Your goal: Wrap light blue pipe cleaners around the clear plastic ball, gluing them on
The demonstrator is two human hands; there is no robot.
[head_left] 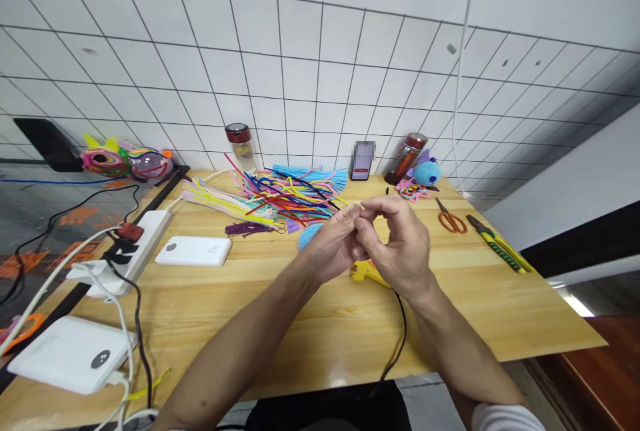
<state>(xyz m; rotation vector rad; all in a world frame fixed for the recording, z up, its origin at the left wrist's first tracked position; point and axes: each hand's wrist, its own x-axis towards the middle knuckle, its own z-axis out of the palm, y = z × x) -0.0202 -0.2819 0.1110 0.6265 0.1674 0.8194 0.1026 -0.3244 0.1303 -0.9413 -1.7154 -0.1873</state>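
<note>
My left hand [340, 244] and my right hand [397, 241] meet above the middle of the table, fingertips pinched together. Whatever they pinch is too small or too hidden to name. Partly behind my left hand lies a light blue ball [309, 236] of coiled material. Under my right hand rests a yellow glue gun [367, 271], partly covered, its black cord running to the table's front edge. Beyond the hands spreads a heap of colourful pipe cleaners [295, 194].
Scissors [451, 220] and green-yellow pliers [500, 248] lie at the right. A phone [363, 162], a glass bottle [241, 148], a dark red flask [407, 159] and a blue fuzzy figure [427, 173] stand along the wall. White power banks [194, 250] and a power strip [135, 251] occupy the left.
</note>
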